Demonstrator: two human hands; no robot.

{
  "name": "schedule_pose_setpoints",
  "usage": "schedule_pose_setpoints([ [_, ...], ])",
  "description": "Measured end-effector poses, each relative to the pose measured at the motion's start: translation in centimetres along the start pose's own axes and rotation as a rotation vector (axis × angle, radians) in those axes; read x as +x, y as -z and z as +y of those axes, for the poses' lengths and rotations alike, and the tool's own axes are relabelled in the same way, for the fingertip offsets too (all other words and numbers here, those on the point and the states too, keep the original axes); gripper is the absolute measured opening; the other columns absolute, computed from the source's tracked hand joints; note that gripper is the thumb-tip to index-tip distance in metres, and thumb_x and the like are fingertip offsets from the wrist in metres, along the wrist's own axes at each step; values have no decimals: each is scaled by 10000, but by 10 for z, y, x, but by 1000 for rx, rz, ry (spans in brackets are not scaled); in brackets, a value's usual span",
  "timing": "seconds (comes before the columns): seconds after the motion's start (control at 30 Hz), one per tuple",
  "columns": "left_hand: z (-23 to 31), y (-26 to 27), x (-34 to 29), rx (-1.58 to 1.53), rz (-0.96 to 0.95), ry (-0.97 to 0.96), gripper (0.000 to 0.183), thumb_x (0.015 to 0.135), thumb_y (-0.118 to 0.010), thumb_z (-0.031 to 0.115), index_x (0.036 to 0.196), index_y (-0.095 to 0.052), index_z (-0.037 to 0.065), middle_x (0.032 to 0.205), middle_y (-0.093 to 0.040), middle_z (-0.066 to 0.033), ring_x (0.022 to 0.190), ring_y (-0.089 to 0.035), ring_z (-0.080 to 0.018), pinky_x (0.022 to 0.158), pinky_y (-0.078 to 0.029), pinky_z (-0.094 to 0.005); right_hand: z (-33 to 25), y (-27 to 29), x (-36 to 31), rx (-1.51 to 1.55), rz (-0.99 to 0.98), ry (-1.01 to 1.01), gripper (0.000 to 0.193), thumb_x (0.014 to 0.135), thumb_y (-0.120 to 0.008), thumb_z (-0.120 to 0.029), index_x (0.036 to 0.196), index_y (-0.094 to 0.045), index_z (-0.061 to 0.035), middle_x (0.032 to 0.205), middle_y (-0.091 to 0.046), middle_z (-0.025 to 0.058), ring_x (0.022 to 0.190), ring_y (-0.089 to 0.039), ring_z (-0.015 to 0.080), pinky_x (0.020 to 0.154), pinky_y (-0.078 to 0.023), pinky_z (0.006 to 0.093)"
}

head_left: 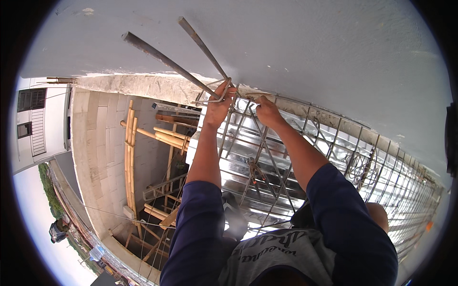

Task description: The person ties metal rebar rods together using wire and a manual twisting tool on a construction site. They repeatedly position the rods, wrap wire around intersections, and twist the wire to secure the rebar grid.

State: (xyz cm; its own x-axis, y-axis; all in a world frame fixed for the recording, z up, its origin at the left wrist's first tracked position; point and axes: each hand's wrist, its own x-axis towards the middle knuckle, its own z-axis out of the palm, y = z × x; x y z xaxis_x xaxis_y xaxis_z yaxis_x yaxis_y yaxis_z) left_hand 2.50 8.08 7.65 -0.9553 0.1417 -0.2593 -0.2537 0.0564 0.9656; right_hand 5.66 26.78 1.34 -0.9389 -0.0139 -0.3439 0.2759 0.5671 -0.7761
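Note:
My left hand [219, 108] is closed around a bent steel stirrup [206, 101], where it meets two thick rebar rods [164, 61] that slant up to the left in front of the grey wall. To its right, my right hand [268, 113] has its fingers pinched together near the end of the rebar, close to the wall's lower edge. Whatever lies between those fingers is too small to make out. Below the hands, pincers with dark and orange handles [254, 172] rest on the steel mesh [281, 176].
Shiny metal decking [238, 159] lies under the mesh, which runs off to the right. A loose coil of wire [355, 164] sits on it. On the left, bamboo poles [130, 167] stand in a deep opening beside a block wall [100, 143]. The grey wall [310, 47] borders the far side.

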Motion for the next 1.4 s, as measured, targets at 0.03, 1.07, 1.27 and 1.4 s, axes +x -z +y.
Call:
schedule_pose_setpoints([
  [0.03, 0, 0, -1, 16, 4, 7, 484, 867, -434, -22, 1345, -454, 52, 1093, -637, -69, 980, -574, -134, 877, -465, -261, -4, -3, 4, -53, -11, -8, 252, 843, -547, -145, 1067, -602, -44, 1004, -642, 197, 970, -613, 349, 825, -480, 406],
  [1.07, -3, -10, -1, 20, 94, -47, 450, 892, -442, 35, 1341, -435, 11, 1104, -660, -61, 757, -491, -71, 699, -428, -207, -17, -14, 32, -138, -71, -137, 340, 780, -510, -129, 1086, -658, -123, 1143, -615, 163, 1076, -580, 309, 932, -463, 390],
  [1.27, -1, -14, 0, 98, 102, -77, 406, 961, -496, 178, 1332, -451, 19, 1087, -660, -63, 959, -538, -126, 880, -419, -252, 5, -24, 43, -123, -56, -75, 361, 803, -483, -119, 1119, -657, -144, 1212, -588, 143, 1117, -569, 301, 958, -451, 380],
  [1.4, 7, -13, -4, 111, 89, -11, 435, 971, -482, 257, 1337, -451, 24, 1143, -632, -73, 1119, -497, -162, 1005, -340, -300, -4, -21, 45, -124, -91, -104, 355, 800, -493, -122, 1105, -669, -165, 1195, -597, 142, 1105, -574, 305, 958, -452, 381],
])
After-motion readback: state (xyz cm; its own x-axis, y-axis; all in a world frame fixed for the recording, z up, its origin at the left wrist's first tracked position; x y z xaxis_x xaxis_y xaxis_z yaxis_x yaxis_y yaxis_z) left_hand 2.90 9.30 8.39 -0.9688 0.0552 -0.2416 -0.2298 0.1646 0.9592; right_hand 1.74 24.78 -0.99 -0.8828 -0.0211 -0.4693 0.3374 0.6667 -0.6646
